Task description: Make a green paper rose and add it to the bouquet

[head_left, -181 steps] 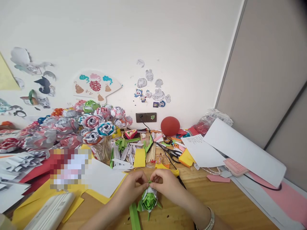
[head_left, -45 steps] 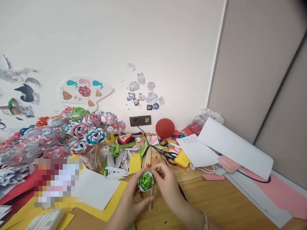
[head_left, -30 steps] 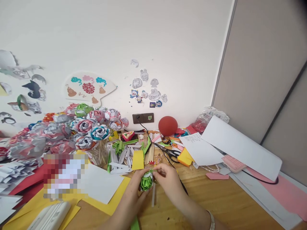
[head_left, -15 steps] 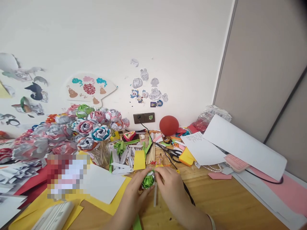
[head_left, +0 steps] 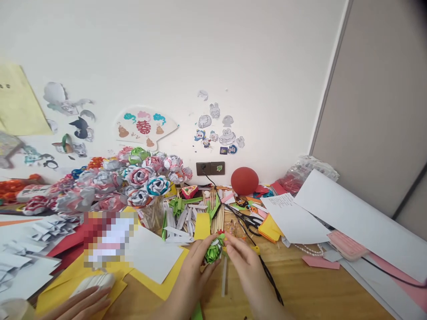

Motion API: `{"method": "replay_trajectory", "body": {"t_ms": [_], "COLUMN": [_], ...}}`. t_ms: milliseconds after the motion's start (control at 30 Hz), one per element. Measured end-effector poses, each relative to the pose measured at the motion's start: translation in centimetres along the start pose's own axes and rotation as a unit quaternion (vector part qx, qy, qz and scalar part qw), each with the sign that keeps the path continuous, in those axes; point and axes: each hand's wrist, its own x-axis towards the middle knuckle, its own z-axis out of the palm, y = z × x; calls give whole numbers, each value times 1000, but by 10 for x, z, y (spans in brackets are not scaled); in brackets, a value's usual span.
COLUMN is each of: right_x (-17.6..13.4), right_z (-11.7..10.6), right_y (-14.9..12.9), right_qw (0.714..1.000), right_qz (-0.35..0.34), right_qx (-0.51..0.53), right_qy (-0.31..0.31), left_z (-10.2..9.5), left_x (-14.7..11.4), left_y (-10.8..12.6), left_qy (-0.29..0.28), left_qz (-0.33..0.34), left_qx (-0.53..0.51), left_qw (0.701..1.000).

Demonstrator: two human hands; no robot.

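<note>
My left hand (head_left: pixel 195 266) is closed around a green and white paper flower (head_left: pixel 213 251), its thumb below and its fingers along the left side. My right hand (head_left: pixel 245 262) is at the flower's right edge, with its fingertips together against the petals. Below the flower, between my hands, a narrow pale strip (head_left: pixel 224 278) points down toward the table. Whether the strip is joined to the flower is hidden. A yellow paper piece (head_left: pixel 202 226) and several wooden sticks (head_left: pixel 218 220) lie just beyond my hands.
At lower left another person's hand (head_left: pixel 83 304) rests on a white device (head_left: pixel 95 282). A bunch of paper flowers (head_left: pixel 140 175) stands at left. Black scissors (head_left: pixel 251 222), a cable (head_left: pixel 268 271) and a red balloon (head_left: pixel 244 181) are to the right. White sheets (head_left: pixel 313 200) lie farther right.
The view has turned left, so everything sits farther right. My right fingers have shifted slightly on the flower's edge. Another person's hand has come in at lower left, onto the white device.
</note>
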Motion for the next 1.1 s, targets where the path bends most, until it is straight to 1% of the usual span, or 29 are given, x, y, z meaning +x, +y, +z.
{"method": "replay_trajectory", "body": {"t_ms": [67,200,367,433,600,800,900,1000,1100], "right_x": [3,4,2,0,-3,-4,-4,-3,0], "right_z": [-2,-2,-1,-1,-2,-1,-1,-2,-4], "right_y": [-1,-1,3,4,4,6,9,12,11], "right_qw": [1000,1000,999,1000,999,1000,1000,1000,1000], "right_qz": [13,-21,-27,-20,47,27,30,21,2], "right_qx": [11,0,-15,-16,17,9,6,6,2], "right_qy": [7,16,8,-2,6,7,-4,-13,0], "left_z": [1,2,3,3,3,3,2,2,2], "left_x": [-1,-3,-4,-4,-3,-3,-3,-4,-7], "left_y": [1,2,4,5,4,9,13,16,24], "left_qy": [-5,-13,-18,-20,-28,-27,-30,-47,-85], "left_qz": [0,-6,-13,-9,-13,-18,-24,-31,-49], "left_qx": [-5,-14,-29,-31,-23,-30,-32,-32,-32], "left_qw": [1000,1000,999,999,999,999,999,998,995]}}
